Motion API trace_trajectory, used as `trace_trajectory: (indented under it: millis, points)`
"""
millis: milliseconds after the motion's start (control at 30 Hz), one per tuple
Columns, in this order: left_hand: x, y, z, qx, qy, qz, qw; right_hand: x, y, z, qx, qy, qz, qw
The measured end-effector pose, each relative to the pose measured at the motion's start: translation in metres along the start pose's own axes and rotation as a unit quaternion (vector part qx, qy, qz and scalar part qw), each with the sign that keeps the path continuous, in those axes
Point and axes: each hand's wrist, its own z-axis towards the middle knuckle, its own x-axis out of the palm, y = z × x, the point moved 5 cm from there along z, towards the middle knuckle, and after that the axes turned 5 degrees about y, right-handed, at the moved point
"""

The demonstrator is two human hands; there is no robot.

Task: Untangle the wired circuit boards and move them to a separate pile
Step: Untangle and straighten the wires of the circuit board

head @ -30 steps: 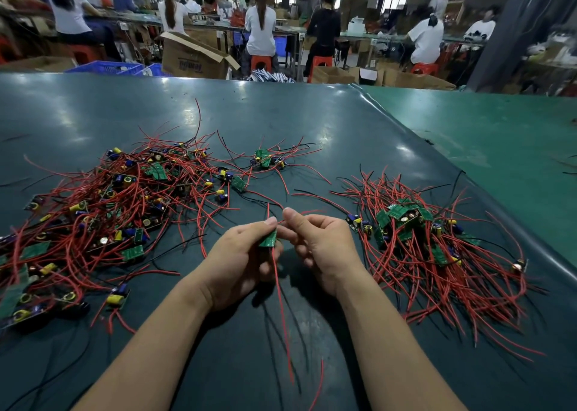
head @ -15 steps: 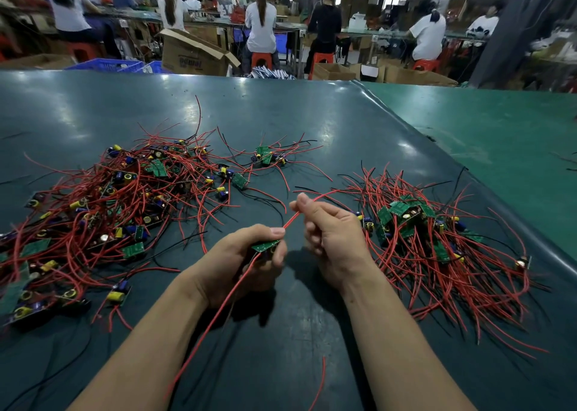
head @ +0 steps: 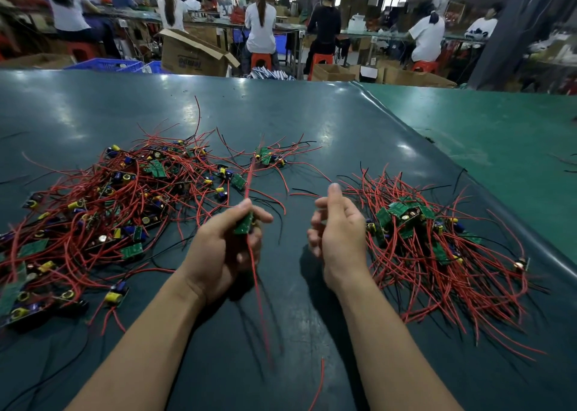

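Wide dark green table mat (head: pixel 281 114) fills the view, a lighter green surface (head: pixel 499 135) adjoining it on the right. On the left sprawls the big tangled pile (head: pixel 103 210) of red-wired circuit boards, its left edge cut off by the frame, boards half buried under wire. On the right lies the smaller sorted pile (head: pixel 437 248), green boards clustered at its top, red wires fanning toward the near edge. Between them, both hands are raised above the mat. The left hand (head: pixel 224 248) has fingers and thumb curled round a small green circuit board (head: pixel 244 223); its red wires (head: pixel 254 273) stream above and below the fist, blurred, so their ends are hard to trace. The right hand (head: pixel 337 238) is loosely curled, index finger up, blurred at the fingertips; it appears to hold nothing. One stray red wire (head: pixel 318 382) lies near the bottom edge. Behind, workers on red stools are out of focus.
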Motion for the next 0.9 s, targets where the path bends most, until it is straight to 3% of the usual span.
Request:
trace_trajectory:
  millis: [67,200,300,400,500,567,633,700,800,900]
  points:
    - [-0.004,-0.002,0.002,0.030,-0.020,0.018,0.999,0.010,-0.001,-0.006,0.046,0.092,-0.071,0.992]
    - [0.002,0.003,0.001,0.040,-0.023,0.114,0.992,0.036,-0.014,-0.032,0.147,0.329,-0.137,0.923]
    - [0.005,0.006,-0.002,0.012,0.018,0.136,0.990,0.034,-0.014,-0.039,0.189,0.385,-0.157,0.889]
    - [0.007,0.007,-0.003,0.001,0.013,0.142,0.990,0.034,-0.012,-0.042,0.190,0.390,-0.181,0.883]
    - [-0.006,-0.005,0.001,0.089,-0.117,0.132,0.980,0.042,-0.003,-0.038,0.067,0.303,-0.204,0.928]
    - [-0.025,-0.020,0.000,0.157,-0.206,0.068,0.964,0.037,0.009,-0.032,-0.012,0.210,-0.139,0.968]
    - [-0.040,-0.027,-0.003,0.190,-0.240,-0.026,0.951,0.020,0.022,-0.023,-0.063,0.093,-0.040,0.993]
    - [-0.044,-0.028,-0.005,0.198,-0.249,-0.061,0.946,-0.001,0.031,-0.017,-0.109,-0.039,0.034,0.993]
    - [-0.038,-0.023,-0.003,0.194,-0.250,-0.017,0.949,-0.021,0.022,-0.009,-0.072,-0.161,0.103,0.979]
    - [-0.033,-0.021,0.000,0.195,-0.254,0.036,0.946,-0.024,0.003,-0.004,0.020,-0.179,0.140,0.974]
